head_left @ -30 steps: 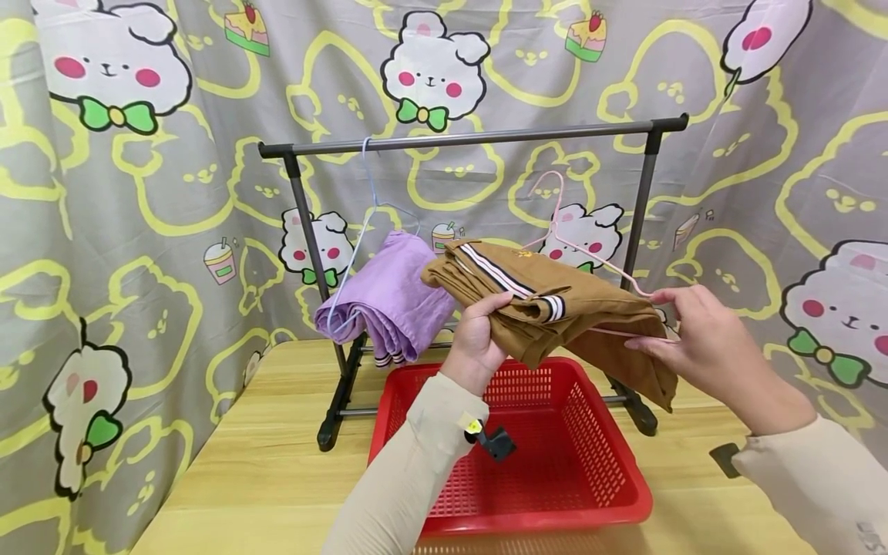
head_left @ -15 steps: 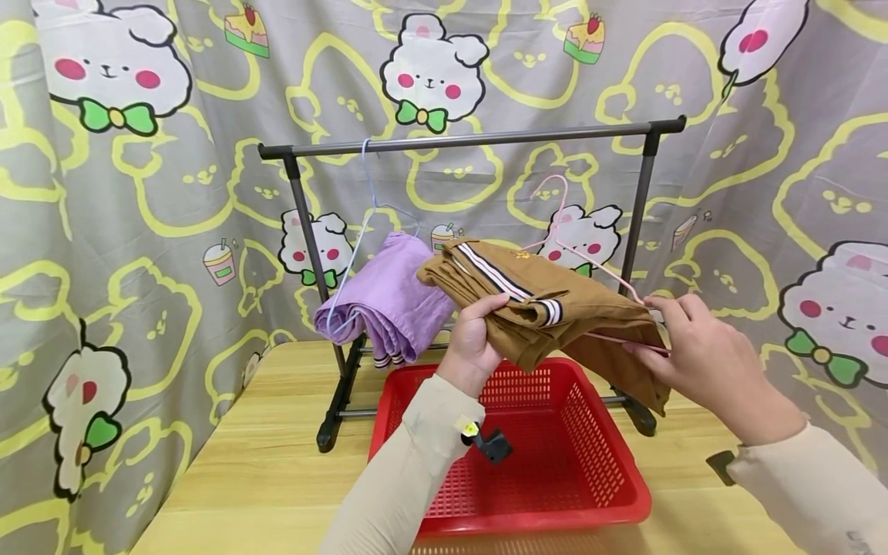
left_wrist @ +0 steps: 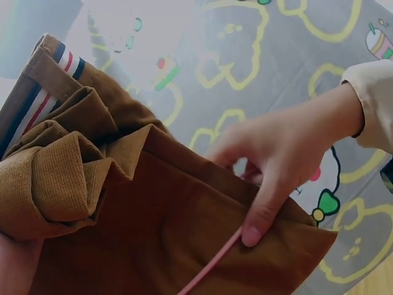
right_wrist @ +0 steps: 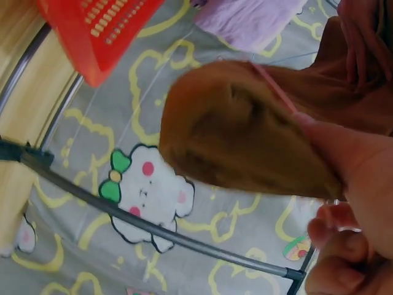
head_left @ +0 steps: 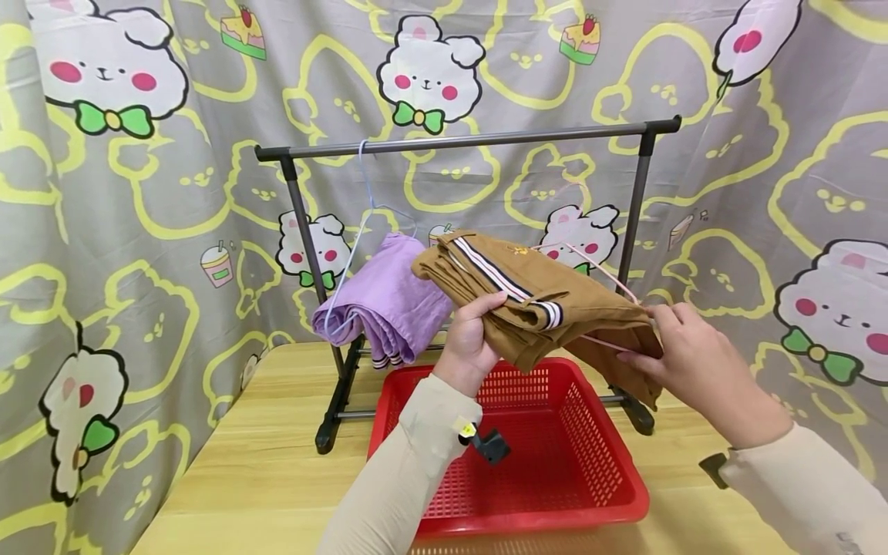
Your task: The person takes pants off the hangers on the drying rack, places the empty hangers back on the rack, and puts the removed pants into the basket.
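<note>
A folded brown garment [head_left: 576,285] with a navy, white and red striped trim and a small yellow emblem is held up over the red basket. My left hand [head_left: 473,343] grips its bunched folds from below, thumb on top beside the stripe. A thin pink hanger [head_left: 605,274] runs through the cloth, its hook leaning back toward the curtain. At the garment's right end, my right hand [head_left: 701,358] pinches the hanger's corner; in the left wrist view the thumb presses the pink lower bar [left_wrist: 212,261]. The right wrist view shows the garment's loose end [right_wrist: 245,147] hanging as a rounded fold.
A grey metal rack [head_left: 479,141] stands behind the hands. From its left part hangs a purple garment [head_left: 395,297] on a light blue hanger [head_left: 368,193]. The red perforated basket [head_left: 534,516] sits on the wooden table [head_left: 229,455], before a patterned curtain [head_left: 444,69].
The pink hanger's hook has tipped backward and lower. My right hand has shifted slightly left, bringing the garment's right end with it; my left hand keeps its grip.
</note>
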The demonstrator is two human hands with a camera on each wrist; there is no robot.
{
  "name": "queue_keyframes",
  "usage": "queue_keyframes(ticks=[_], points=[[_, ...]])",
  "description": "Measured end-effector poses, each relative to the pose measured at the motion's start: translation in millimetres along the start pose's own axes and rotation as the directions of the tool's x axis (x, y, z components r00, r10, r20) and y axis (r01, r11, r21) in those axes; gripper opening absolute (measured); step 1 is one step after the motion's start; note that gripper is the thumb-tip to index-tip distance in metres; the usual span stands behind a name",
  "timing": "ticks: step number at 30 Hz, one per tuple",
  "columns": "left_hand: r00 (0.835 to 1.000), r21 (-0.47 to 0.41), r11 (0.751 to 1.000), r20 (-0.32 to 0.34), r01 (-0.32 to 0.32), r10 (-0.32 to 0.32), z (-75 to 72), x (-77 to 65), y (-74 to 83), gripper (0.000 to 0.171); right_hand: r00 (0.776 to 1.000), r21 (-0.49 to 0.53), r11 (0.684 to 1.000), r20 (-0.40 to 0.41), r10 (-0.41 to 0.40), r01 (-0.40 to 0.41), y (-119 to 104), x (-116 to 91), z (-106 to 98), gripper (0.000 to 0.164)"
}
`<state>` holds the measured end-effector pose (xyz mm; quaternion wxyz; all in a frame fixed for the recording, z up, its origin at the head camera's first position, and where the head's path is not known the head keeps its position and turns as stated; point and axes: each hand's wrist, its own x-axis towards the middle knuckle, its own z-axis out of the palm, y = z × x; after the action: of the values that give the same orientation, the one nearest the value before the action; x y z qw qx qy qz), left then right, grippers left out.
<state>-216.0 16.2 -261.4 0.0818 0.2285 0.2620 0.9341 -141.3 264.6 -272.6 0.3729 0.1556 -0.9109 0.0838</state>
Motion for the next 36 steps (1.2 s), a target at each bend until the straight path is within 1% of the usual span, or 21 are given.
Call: queue_keyframes(ticks=[3,5,9,12,16,21,27,36], points=[[1.000,0.006,1.000,0.005,-0.002,0.002,0.5,-1.1,1.4,0.025,1.000,0.009,1.000,0.019,0.025,-0.025,0,-1,2,0.074],[1.000,0.010,1.000,0.003,-0.005,0.005,1.0,-1.9,1.9,0.025,1.000,0.011,1.000,0.005,0.020,-0.020,0,-2,3,0.073],[1.000,0.016,1.000,0.005,-0.017,0.017,1.2,-2.3,2.7,0.025,1.000,0.014,1.000,-0.014,0.017,-0.016,2,-4,5,0.062],[1.000,0.014,1.000,0.007,-0.021,0.021,1.1,-2.1,3.4,0.025,1.000,0.017,1.000,-0.015,0.021,-0.021,3,-5,6,0.058],[1.000,0.005,1.000,0.009,-0.028,0.027,-0.4,-1.4,4.2,0.025,0.999,0.016,0.999,0.001,0.039,-0.039,3,-6,6,0.058],[0.999,0.001,0.999,0.015,-0.044,0.044,-1.8,-2.0,5.4,0.025,0.999,0.021,0.999,-0.007,0.047,-0.046,3,-7,7,0.058],[0.999,0.006,0.999,0.031,-0.044,0.044,-1.6,-2.8,6.7,0.025,0.998,0.016,0.998,0.005,0.061,-0.061,5,-8,10,0.061],[0.998,-0.005,0.999,0.038,-0.053,0.053,1.7,-3.1,9.5,0.024,0.997,0.018,0.997,-0.005,0.071,-0.071,14,-11,15,0.065]])
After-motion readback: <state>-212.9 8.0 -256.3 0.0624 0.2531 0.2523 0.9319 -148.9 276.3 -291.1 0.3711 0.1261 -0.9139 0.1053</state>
